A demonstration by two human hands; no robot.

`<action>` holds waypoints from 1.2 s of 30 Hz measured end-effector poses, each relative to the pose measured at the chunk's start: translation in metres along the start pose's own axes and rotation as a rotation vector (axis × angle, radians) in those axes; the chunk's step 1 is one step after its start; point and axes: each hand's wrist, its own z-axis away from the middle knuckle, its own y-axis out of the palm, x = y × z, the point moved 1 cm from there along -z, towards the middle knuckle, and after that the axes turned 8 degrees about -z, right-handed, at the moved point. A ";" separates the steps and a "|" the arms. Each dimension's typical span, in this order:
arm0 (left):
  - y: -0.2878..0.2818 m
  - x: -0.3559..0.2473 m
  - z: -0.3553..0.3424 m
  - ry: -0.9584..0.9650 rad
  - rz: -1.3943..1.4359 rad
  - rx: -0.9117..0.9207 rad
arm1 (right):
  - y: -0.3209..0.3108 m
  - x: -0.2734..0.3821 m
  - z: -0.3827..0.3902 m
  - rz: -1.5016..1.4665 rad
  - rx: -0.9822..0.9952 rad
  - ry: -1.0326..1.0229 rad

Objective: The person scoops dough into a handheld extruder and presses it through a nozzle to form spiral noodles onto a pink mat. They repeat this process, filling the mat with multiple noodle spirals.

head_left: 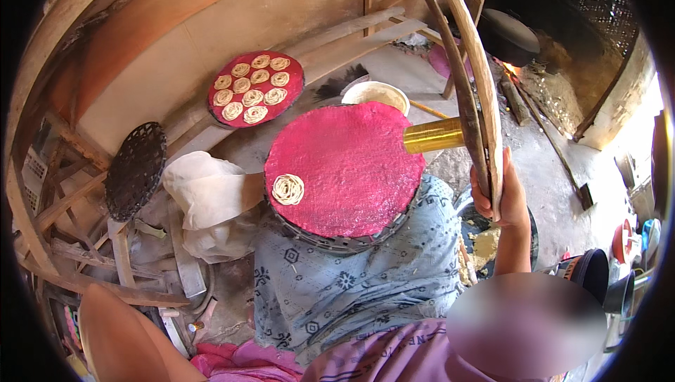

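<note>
My right hand is closed round the lower ends of the two long wooden handles of a dough press. A brass-coloured tube sticks out left from the handles, over the edge of a round tray covered in pink cloth. This tray rests on the blue patterned cloth of the lap. One pale dough coil lies near its left edge. My left hand does not show. A bare limb enters at lower left; whether arm or leg, I cannot tell.
Beyond, a smaller pink tray carries several dough coils. A white bowl sits behind the large tray. White bag-like material and a dark woven tray lie left. At far right, fire burns below a dark wok; yellowish dough sits nearer.
</note>
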 end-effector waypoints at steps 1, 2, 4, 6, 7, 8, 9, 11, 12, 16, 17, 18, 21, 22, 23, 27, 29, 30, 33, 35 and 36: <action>-0.001 0.001 -0.001 -0.001 -0.008 0.006 | 0.001 -0.001 0.000 0.014 -0.001 0.010; -0.003 0.002 -0.002 -0.002 -0.017 0.008 | 0.002 -0.002 -0.001 0.031 0.017 -0.002; -0.004 0.003 -0.004 -0.010 -0.035 0.002 | 0.002 -0.005 -0.003 0.038 -0.031 0.036; -0.007 0.006 -0.008 -0.004 -0.053 0.003 | 0.002 -0.007 -0.005 0.079 -0.016 0.042; -0.009 0.007 -0.008 -0.005 -0.068 0.001 | 0.002 -0.008 -0.006 0.082 -0.002 0.068; -0.012 0.009 -0.009 -0.009 -0.086 -0.008 | 0.002 -0.009 -0.007 0.074 -0.014 0.107; -0.018 0.010 -0.010 -0.017 -0.106 -0.014 | 0.002 -0.009 -0.009 0.129 0.006 0.057; -0.027 0.012 -0.010 -0.044 -0.134 -0.039 | 0.004 -0.009 -0.009 0.125 0.082 0.067; -0.030 0.010 -0.010 -0.078 -0.158 -0.073 | 0.006 -0.010 -0.009 0.150 0.090 0.087; -0.015 -0.023 -0.014 -0.321 -0.140 -0.276 | 0.019 -0.006 -0.003 0.251 0.159 0.119; 0.004 -0.041 -0.015 -0.334 0.107 -0.218 | 0.024 -0.005 -0.001 0.347 0.185 0.134; 0.032 -0.069 -0.019 -0.344 0.459 -0.132 | 0.028 -0.004 0.003 0.475 0.168 0.199; 0.110 -0.132 -0.016 -0.200 1.282 0.378 | 0.043 -0.005 0.021 0.539 0.352 0.241; 0.132 -0.146 -0.013 -0.064 1.452 0.590 | 0.046 -0.008 0.029 0.584 0.412 0.249; 0.145 -0.162 -0.008 0.076 1.370 0.620 | 0.049 -0.011 0.034 0.841 0.449 -0.136; 0.147 -0.210 -0.011 0.146 1.250 0.580 | 0.007 -0.023 0.049 1.011 0.230 -0.319; 0.134 -0.227 -0.032 0.222 1.517 0.749 | -0.021 -0.030 0.047 0.911 0.246 -0.345; 0.128 -0.237 -0.045 0.240 1.623 0.852 | -0.034 -0.030 0.047 0.929 0.254 -0.285; 0.111 -0.282 -0.088 0.409 1.816 0.789 | -0.045 -0.022 0.047 0.733 0.187 -0.255; 0.115 -0.289 -0.108 0.215 2.158 1.703 | -0.044 0.008 0.060 0.690 0.271 -0.740; 0.114 -0.290 -0.111 0.279 2.112 1.791 | -0.041 0.024 0.069 0.734 0.286 -0.818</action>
